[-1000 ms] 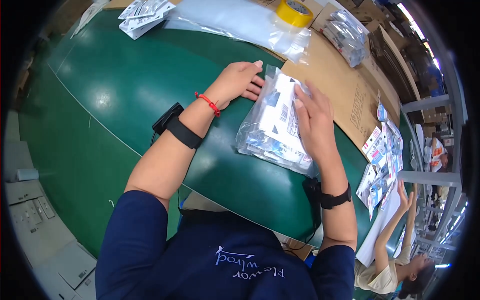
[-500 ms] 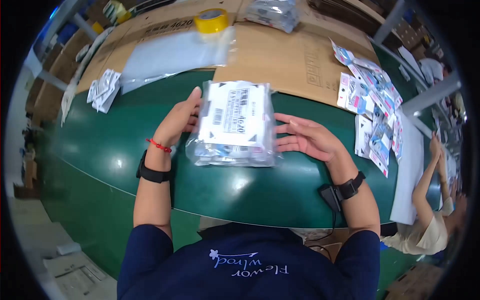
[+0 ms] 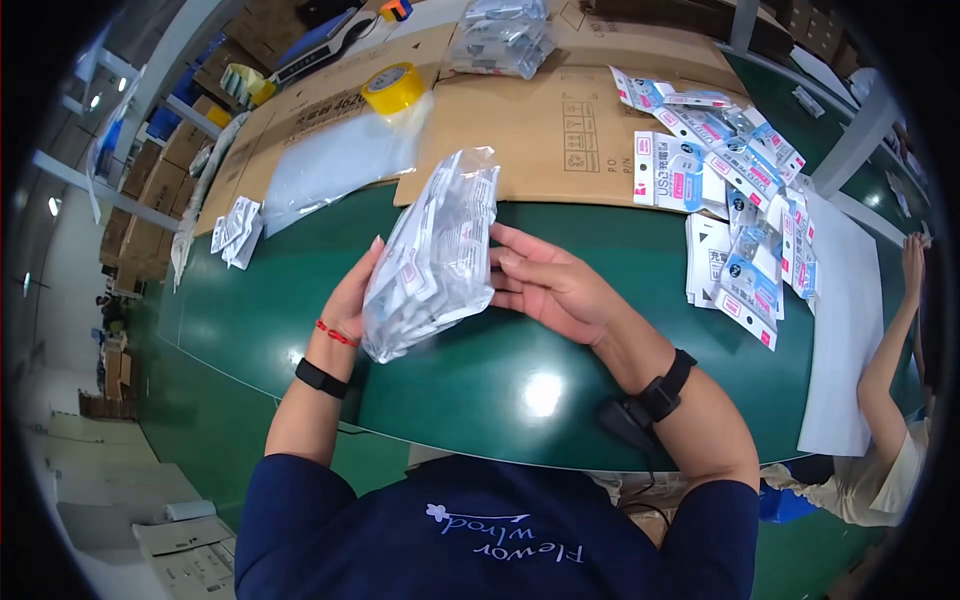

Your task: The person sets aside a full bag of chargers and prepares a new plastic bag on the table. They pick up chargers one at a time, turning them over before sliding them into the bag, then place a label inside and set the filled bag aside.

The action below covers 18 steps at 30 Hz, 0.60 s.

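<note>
A clear plastic bag of flat white packs (image 3: 432, 255) stands tilted up on the green table between my two hands, its long side turned toward me. My left hand (image 3: 349, 300) grips its lower left side, the thumb along the edge and the other fingers mostly hidden behind the plastic. Against the right edge of the bag rest the fingers of my right hand (image 3: 562, 287), which steadies it from that side. Flat clear plastic bags (image 3: 340, 160) lie beyond my left hand. To the right is a loose pile of blue and white blister packs (image 3: 745, 165).
A yellow tape roll (image 3: 393, 88) sits on the cardboard (image 3: 530, 130) at the back, near a filled clear bag (image 3: 503, 45). Small white cards (image 3: 237, 232) lie at the left. White cards (image 3: 705, 262) are stacked by the pile. Another person's arm (image 3: 893, 325) shows far right.
The bag was lying flat with its printed white card facing up; now it is tipped up and turned. My hands, earlier at its sides, now hold it. The view has shifted slightly.
</note>
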Each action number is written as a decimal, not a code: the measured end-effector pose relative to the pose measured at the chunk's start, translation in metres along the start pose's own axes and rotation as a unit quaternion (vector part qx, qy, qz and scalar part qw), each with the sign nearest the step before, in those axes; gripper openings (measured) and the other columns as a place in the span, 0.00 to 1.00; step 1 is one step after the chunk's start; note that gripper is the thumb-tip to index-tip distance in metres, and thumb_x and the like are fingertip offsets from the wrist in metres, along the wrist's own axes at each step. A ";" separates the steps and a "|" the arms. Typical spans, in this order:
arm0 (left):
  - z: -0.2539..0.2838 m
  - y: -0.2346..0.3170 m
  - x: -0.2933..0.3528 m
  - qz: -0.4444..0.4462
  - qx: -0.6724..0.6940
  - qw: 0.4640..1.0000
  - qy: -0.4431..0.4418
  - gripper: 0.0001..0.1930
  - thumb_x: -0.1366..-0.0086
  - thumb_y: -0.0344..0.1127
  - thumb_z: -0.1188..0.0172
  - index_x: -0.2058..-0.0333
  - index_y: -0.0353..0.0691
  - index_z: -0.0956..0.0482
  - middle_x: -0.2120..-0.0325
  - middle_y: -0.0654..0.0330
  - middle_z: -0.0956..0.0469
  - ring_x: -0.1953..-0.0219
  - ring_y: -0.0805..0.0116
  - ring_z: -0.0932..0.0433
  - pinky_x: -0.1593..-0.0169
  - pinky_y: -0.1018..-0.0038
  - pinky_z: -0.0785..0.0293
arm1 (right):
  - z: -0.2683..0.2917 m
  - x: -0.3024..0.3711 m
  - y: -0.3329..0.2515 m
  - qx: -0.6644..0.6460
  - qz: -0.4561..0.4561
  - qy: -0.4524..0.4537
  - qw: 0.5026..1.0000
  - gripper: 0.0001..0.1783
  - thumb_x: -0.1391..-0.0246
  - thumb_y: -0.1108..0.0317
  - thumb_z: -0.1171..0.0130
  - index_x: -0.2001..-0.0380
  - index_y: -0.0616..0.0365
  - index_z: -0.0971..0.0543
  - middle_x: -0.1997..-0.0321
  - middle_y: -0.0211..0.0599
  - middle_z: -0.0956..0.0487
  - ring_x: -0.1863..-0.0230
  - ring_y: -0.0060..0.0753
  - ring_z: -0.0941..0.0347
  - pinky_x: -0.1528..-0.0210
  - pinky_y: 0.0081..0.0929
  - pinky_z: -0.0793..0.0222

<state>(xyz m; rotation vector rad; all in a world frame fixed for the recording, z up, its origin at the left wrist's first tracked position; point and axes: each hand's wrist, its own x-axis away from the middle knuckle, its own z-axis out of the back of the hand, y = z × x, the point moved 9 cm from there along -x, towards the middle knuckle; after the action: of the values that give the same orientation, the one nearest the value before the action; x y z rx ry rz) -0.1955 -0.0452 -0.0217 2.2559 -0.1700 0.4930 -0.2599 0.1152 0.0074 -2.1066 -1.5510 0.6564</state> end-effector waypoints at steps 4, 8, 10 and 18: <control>-0.024 -0.007 0.004 -0.029 0.060 0.998 -0.013 0.28 0.30 0.51 0.55 0.41 0.34 0.36 0.47 0.51 0.28 0.47 0.58 0.26 0.43 0.62 0.29 | 0.001 0.000 -0.007 -0.018 0.036 0.003 0.999 0.31 0.36 0.68 0.54 0.33 0.58 0.49 0.38 0.40 0.34 0.38 0.33 0.36 0.37 0.34 0.38; -0.025 -0.007 0.004 -0.096 0.091 0.991 -0.034 0.28 0.30 0.50 0.56 0.40 0.35 0.38 0.45 0.50 0.30 0.46 0.56 0.27 0.42 0.60 0.31 | 0.003 0.001 -0.004 -0.018 0.024 0.007 1.000 0.30 0.37 0.69 0.53 0.34 0.57 0.47 0.37 0.37 0.34 0.39 0.32 0.35 0.38 0.33 0.38; -0.034 -0.008 0.013 -0.116 0.096 0.988 -0.028 0.28 0.30 0.49 0.56 0.39 0.35 0.39 0.44 0.50 0.31 0.45 0.55 0.28 0.41 0.58 0.32 | 0.008 0.001 -0.005 -0.024 0.032 0.018 0.999 0.30 0.37 0.69 0.53 0.34 0.57 0.45 0.38 0.37 0.32 0.40 0.32 0.33 0.39 0.33 0.37; -0.056 0.027 0.020 -0.190 0.101 0.976 0.037 0.27 0.30 0.47 0.57 0.40 0.35 0.39 0.44 0.49 0.31 0.44 0.51 0.30 0.40 0.55 0.33 | 0.045 0.005 0.001 0.073 -0.026 0.148 0.986 0.28 0.39 0.70 0.50 0.37 0.61 0.41 0.49 0.40 0.25 0.50 0.30 0.27 0.49 0.27 0.29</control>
<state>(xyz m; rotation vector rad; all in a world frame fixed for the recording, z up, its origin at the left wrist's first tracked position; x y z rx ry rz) -0.2010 -0.0212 0.0389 2.3852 0.3591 0.3997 -0.2851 0.1228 -0.0292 -1.9469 -1.3454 0.4021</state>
